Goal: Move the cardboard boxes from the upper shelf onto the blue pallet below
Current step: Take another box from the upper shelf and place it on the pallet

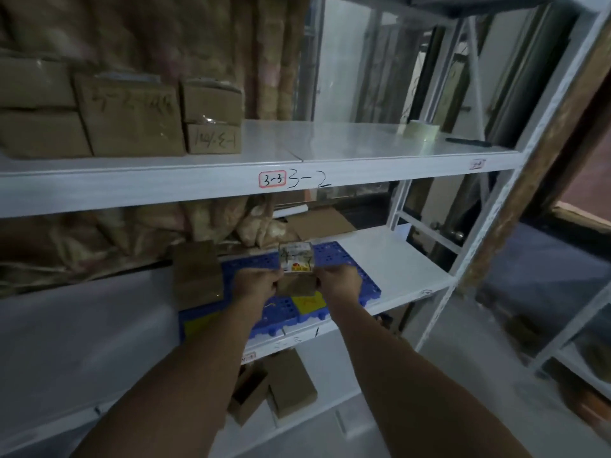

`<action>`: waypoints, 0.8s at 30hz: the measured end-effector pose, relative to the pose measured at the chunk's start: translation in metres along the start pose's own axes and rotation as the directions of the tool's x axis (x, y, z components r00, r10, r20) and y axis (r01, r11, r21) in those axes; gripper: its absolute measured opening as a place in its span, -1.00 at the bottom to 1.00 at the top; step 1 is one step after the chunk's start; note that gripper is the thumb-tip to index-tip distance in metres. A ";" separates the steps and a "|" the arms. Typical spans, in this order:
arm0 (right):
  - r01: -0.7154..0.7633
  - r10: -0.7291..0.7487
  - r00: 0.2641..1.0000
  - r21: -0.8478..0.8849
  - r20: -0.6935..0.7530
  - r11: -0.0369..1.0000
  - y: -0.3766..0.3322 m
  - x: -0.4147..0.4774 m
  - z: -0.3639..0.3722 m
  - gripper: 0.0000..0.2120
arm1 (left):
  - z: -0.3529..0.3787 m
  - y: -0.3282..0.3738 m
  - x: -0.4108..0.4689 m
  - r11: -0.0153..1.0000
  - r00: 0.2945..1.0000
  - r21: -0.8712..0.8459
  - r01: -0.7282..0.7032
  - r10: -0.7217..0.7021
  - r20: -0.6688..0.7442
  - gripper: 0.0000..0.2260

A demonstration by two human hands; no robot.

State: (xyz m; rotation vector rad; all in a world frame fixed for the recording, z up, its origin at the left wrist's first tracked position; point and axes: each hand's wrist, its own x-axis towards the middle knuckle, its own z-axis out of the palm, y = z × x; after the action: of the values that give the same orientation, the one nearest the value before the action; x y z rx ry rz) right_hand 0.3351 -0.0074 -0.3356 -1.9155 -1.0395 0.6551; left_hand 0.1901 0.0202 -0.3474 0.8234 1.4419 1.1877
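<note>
My left hand (pixel 256 284) and my right hand (pixel 340 282) grip a small cardboard box (pixel 296 267) from both sides, over the middle of the blue pallet (pixel 344 256) on the lower shelf. The box has a taped white top with a colourful label. I cannot tell whether it touches the pallet. A taller brown box (pixel 197 274) stands on the pallet's left end. On the upper shelf (pixel 330 143) at the left sit several cardboard boxes (pixel 130 115), some stacked and marked with handwriting.
A roll of clear tape (pixel 421 129) and a black pen (pixel 468 142) lie on the upper shelf at the right. Flat cardboard (pixel 319 223) rests behind the pallet. More boxes (pixel 287 386) stand on the shelf beneath. Another white rack (pixel 578 332) is at the right.
</note>
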 end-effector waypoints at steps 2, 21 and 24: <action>0.015 -0.015 0.999 -0.016 0.035 1.000 -0.005 0.012 0.029 -0.73 | -0.011 -0.005 0.028 1.000 0.999 -0.012 0.012 -0.012 -0.035 -0.81; 0.188 -0.139 0.930 -0.116 0.340 0.975 0.002 0.119 0.180 -0.77 | -0.008 -0.070 0.159 0.894 0.927 0.433 -0.114 0.253 -0.278 -0.73; 0.128 -0.091 0.924 -0.076 0.372 0.989 0.015 0.128 0.192 -0.76 | 0.000 -0.074 0.158 0.770 0.913 0.624 -0.132 0.340 -0.227 -0.73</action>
State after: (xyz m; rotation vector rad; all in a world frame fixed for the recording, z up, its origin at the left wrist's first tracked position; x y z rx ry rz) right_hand 0.2644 0.1790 -0.4531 -1.8405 -1.4272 0.9379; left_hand 0.1639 0.1477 -0.4637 1.3245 2.0989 1.0923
